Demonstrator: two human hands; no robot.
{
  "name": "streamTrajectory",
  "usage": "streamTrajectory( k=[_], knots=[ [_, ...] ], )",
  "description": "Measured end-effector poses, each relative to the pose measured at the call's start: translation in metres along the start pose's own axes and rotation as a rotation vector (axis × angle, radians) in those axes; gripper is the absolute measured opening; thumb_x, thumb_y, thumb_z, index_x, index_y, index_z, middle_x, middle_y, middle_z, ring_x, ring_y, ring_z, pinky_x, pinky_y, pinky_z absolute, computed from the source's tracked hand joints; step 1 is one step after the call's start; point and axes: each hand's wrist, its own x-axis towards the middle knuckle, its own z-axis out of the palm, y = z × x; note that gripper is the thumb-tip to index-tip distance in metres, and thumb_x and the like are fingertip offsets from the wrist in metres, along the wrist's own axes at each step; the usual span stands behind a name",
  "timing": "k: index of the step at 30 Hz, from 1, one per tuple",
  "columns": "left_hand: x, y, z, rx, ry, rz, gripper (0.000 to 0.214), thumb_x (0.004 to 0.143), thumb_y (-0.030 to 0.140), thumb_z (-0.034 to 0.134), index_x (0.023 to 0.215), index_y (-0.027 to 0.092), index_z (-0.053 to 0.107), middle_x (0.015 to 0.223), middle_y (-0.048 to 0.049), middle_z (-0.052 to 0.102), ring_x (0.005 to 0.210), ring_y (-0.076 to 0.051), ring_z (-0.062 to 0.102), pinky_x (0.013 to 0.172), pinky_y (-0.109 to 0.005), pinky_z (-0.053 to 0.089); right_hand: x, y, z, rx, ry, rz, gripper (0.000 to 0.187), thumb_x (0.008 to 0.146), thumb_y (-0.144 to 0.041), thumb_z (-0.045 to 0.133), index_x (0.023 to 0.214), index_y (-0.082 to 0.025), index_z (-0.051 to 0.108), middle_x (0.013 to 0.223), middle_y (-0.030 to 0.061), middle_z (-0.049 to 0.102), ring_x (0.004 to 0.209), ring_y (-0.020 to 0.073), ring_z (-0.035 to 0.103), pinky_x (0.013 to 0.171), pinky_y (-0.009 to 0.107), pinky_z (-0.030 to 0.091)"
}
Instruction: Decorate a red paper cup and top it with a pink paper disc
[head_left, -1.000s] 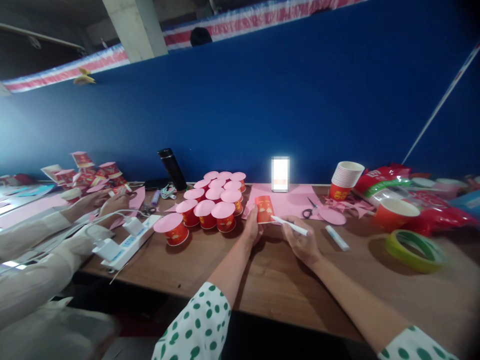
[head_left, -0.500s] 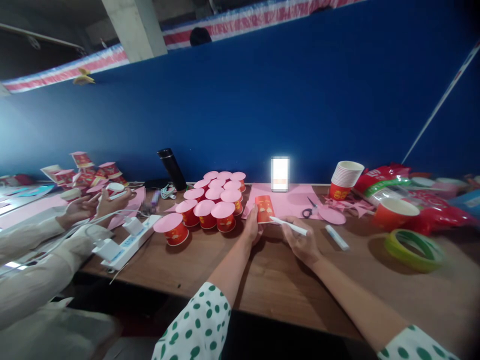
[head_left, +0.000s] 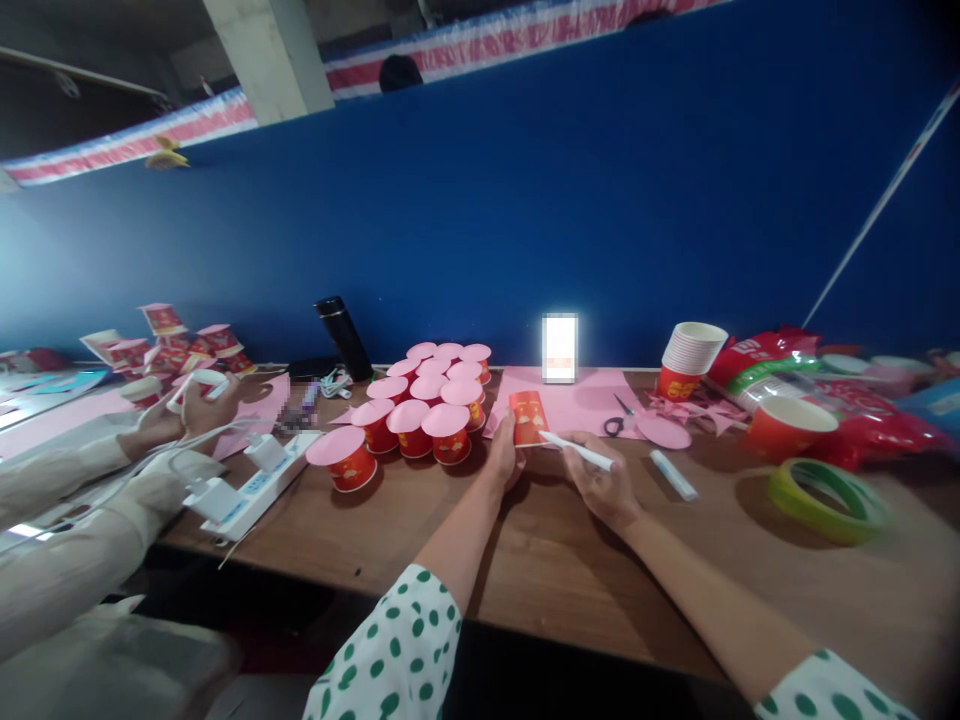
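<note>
My left hand [head_left: 507,462] is closed round the side of a red paper cup [head_left: 529,416] with a gold pattern, held just above the table. Between the fingers of my right hand [head_left: 606,488] is a white pen-like stick [head_left: 589,454], its narrow end at the cup's lower rim. Whether that tip touches the cup, I cannot tell. Behind the cup lies a pink paper sheet [head_left: 600,392], with dark scissors [head_left: 616,424] and a round pink paper disc [head_left: 663,431] on its right. A white glue-stick-like tube [head_left: 673,475] rests right of my right hand.
Several red cups topped with pink discs [head_left: 409,417] stand left. A white power strip [head_left: 264,492], black bottle [head_left: 343,338] and a co-worker's hands [head_left: 206,402] are farther left. At right are stacked cups [head_left: 691,356], a single cup [head_left: 792,428] and green tape [head_left: 828,502].
My hands, the cup and the white stick have hardly moved. On the left, the co-worker's hands have shifted slightly, turning the cup they hold.
</note>
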Motion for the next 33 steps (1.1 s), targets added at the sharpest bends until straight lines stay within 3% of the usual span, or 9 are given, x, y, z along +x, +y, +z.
streamTrajectory(
  k=[15,33],
  knots=[
    [0.0027,-0.0035,-0.0046,-0.069,0.023,-0.015,0.024,0.081,0.036,0.057,0.09,0.015,0.061,0.086,-0.0071,0.07,0.093,-0.021,0.065,0.085,-0.032,0.05,-0.0008,0.0033,0.0009,0.01,0.01,-0.063,0.021,0.088,-0.03,0.048,0.097,-0.019,0.063,0.089,0.007,0.068,0.082,0.0184,0.064,0.076,0.031,0.052],
    [0.0013,-0.0045,-0.0007,0.003,-0.016,0.024,0.025,0.081,0.038,0.058,0.089,0.015,0.059,0.083,-0.0058,0.069,0.093,-0.02,0.064,0.086,-0.031,0.047,-0.0015,0.0056,0.0023,0.019,-0.017,-0.087,0.019,0.088,-0.029,0.049,0.096,-0.019,0.063,0.09,0.0075,0.069,0.084,0.0188,0.065,0.079,0.032,0.052]
  ],
)
